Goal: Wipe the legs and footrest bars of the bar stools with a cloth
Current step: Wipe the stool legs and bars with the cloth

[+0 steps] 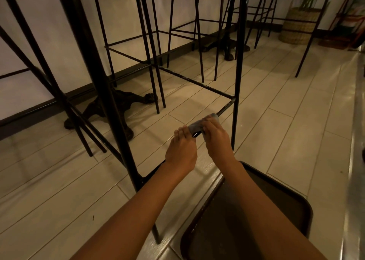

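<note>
cloth [197,126] wrapped on low footrest bar [225,108], near right-side leg [236,121], above floor tiles | right hand [215,141] gripping cloth round bar | left hand [181,151] curled on bar, touching cloth's end

Visible parts of the person, head view. The slender bare left forearm [138,210] and slender bare right forearm [256,200] are uncovered along their whole visible length, from the lower edge of the view to the wrists. The bare left hand [180,151] and bare right hand [216,141] are likewise uncovered. Warm, dim light leaves a faint sheen on the forearms' upper surfaces.
</note>
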Available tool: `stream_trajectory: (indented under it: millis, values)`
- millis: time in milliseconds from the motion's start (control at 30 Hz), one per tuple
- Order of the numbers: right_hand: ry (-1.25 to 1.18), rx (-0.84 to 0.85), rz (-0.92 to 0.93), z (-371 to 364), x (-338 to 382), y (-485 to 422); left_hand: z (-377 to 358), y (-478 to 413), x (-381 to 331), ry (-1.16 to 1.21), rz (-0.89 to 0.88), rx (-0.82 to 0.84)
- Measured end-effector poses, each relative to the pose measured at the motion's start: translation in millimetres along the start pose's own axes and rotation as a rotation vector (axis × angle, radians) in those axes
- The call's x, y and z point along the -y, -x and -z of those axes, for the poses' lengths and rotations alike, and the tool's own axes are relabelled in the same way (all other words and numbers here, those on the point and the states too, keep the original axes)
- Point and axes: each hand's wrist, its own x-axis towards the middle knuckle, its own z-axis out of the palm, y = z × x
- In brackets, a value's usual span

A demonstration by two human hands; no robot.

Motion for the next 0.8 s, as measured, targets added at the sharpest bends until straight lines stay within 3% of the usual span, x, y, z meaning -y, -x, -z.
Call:
stream_trajectory:
  millis: [267, 800]
  values:
    - [0.0, 0.014, 0.034, -0.5, -5.4, 0.3, -5.5, -8.5, -6.0, -0.037, 0.038, -0.066]
    - [0.058, -0.008, 0.077, 3.2, -18.1, -4.3, -21.8, -9.2, -6.3, -0.244, 0.035, -0.494]
